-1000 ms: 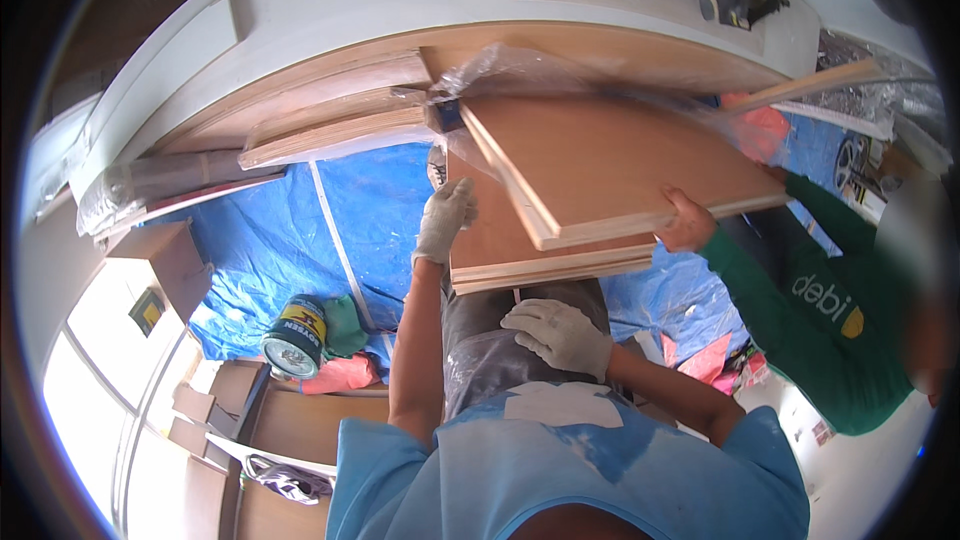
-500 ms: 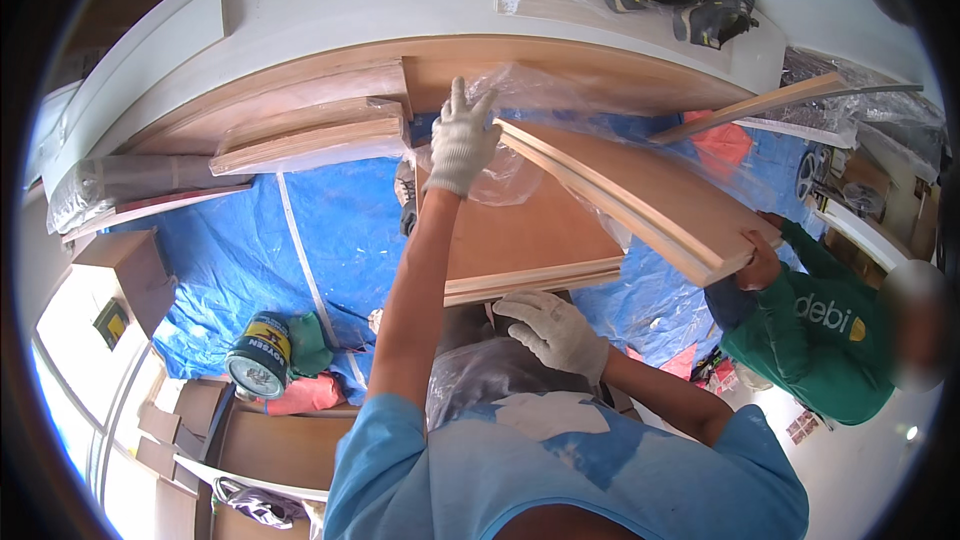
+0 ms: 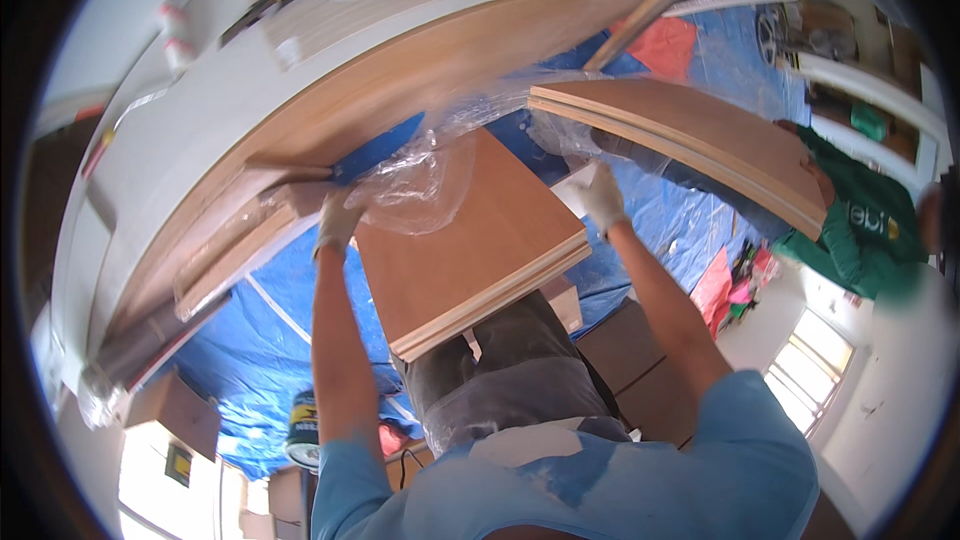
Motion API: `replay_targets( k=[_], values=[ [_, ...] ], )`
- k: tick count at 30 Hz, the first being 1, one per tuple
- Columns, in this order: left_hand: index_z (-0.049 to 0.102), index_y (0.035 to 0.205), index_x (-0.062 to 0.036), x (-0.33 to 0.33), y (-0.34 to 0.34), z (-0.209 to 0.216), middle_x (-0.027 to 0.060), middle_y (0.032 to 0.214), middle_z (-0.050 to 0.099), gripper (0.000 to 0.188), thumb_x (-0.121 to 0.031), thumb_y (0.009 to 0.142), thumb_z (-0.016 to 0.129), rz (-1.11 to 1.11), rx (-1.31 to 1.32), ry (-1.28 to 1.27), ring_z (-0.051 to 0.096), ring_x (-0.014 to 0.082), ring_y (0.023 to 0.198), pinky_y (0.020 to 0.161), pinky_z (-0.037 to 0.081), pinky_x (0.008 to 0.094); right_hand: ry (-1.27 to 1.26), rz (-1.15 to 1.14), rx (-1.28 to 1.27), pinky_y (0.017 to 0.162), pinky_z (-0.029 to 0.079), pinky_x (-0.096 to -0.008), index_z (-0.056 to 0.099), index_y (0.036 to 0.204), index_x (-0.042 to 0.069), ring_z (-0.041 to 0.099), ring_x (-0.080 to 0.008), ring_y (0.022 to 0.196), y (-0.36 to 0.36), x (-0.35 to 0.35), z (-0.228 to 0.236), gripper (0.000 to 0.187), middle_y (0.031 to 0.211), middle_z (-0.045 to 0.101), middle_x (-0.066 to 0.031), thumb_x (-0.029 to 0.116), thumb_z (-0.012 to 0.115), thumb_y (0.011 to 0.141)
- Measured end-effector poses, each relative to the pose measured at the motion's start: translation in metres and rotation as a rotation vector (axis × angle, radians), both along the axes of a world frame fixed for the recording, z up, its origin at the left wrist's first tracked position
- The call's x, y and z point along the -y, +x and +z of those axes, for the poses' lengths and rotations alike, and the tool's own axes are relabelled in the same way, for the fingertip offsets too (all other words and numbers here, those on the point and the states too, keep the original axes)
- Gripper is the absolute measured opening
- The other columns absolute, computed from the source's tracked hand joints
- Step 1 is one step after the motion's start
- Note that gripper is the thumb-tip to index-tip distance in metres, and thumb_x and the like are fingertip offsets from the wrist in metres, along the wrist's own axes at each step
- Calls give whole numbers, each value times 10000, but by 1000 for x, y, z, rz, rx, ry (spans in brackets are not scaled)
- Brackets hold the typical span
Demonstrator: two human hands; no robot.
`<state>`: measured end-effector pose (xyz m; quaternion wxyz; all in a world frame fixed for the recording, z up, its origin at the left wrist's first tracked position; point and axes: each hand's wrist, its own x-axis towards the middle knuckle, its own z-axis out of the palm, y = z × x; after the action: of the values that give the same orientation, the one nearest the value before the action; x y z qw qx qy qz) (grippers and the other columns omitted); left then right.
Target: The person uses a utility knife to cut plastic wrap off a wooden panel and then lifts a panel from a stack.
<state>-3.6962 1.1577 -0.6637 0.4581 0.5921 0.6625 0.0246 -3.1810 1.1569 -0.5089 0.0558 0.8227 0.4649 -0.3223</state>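
A stack of brown wooden panels (image 3: 480, 230) with pale layered edges lies in front of me, its near edge by my legs. Crumpled clear plastic film (image 3: 420, 180) covers its far left part. My left hand (image 3: 338, 222), in a pale knitted glove, is at the stack's left side beside the film; blur hides its fingers' grip. Beyond the right edge is my right hand (image 3: 602, 200), gloved too, its fingers smeared by motion. To the right, a person in a green top holds another brown panel stack (image 3: 680, 140) by its near right end.
Blue sheeting (image 3: 240, 360) covers the floor. Film-wrapped boards (image 3: 250, 240) lean at the left, along a long curved-looking wooden panel (image 3: 450, 60). A paint bucket (image 3: 302, 430) stands at lower left. A wooden strip (image 3: 665, 5) slants at the far right.
My left hand has come down and left to the stack's side. My right hand has moved from the near edge to beyond the right edge. The view has turned.
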Motion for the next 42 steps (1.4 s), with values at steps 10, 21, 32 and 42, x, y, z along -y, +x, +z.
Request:
replay_targets(
  k=[10, 21, 32, 42],
  values=[
    [475, 1485, 48, 140, -95, 108, 262, 1449, 542, 762, -279, 879, 801, 183, -280, -352, 565, 392, 1288, 1071, 461, 453, -201, -550, -466, 955, 516, -430, 528, 1501, 41, 585, -194, 1278, 127, -8, -124, 735, 1417, 639, -71, 504, 681, 950],
    [491, 1467, 1, 162, 90, 148, 216, 1337, 649, 612, -357, 988, 622, 467, 149, -599, 642, 340, 1190, 1027, 484, 431, -230, 135, -354, 1131, 432, -427, 547, 1458, -13, 571, -362, 1343, 35, 33, -14, 716, 1441, 598, -250, 408, 707, 902],
    [403, 1542, 59, 221, 46, 122, 222, 1408, 619, 894, -556, 947, 662, 795, 289, -764, 613, 302, 1278, 1064, 471, 363, -20, 666, -235, 1024, 488, -493, 662, 1239, 48, 611, -378, 1200, -26, 54, 6, 424, 1215, 681, -175, 237, 687, 860],
    [572, 1432, 37, 231, 58, 115, 123, 1406, 635, 603, -422, 1042, 602, 849, 463, -635, 584, 196, 1272, 1097, 436, 340, 73, 342, 109, 1035, 517, -455, 592, 1402, 80, 583, -389, 1292, -159, -80, -176, 525, 1387, 625, -181, 270, 629, 914]
  ],
)
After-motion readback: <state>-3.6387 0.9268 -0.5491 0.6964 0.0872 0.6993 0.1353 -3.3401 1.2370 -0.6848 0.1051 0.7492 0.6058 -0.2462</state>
